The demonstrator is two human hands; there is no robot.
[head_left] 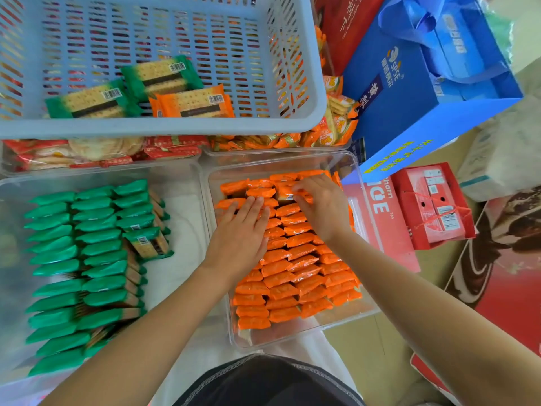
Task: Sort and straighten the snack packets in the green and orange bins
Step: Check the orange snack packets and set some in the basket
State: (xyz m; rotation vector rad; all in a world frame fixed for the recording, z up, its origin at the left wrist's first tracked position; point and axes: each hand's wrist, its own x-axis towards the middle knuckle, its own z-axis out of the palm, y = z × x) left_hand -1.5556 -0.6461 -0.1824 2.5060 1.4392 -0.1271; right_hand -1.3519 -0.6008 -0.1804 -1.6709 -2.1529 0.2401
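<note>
Both hands are working in the orange bin [292, 336], the right-hand one of two clear tubs, where the orange packets [292, 276] are standing on edge in three columns running from its near edge to its far edge. Each packet's long axis is lying left to right across the bin.

The left hand [243, 227] is pressing flat on the left column near the far edge, its fingers [251, 205] straight and close together. The right hand [320, 205] is reaching further, its fingers [301, 189] curling down onto the far packet [285, 196], which is showing its biscuit side. That packet is sitting directly under the right fingertips, just beyond and right of the left hand, so the right hand is nearer.

The right thumb is hiding beneath the palm and the fingertips are blurring, so the grip looks like a pinch, no more. The left hand is covering the packets beneath it. The green packets [96, 250] are lying in rows in the green bin [181, 183], partly cut off by the forearm.
</note>
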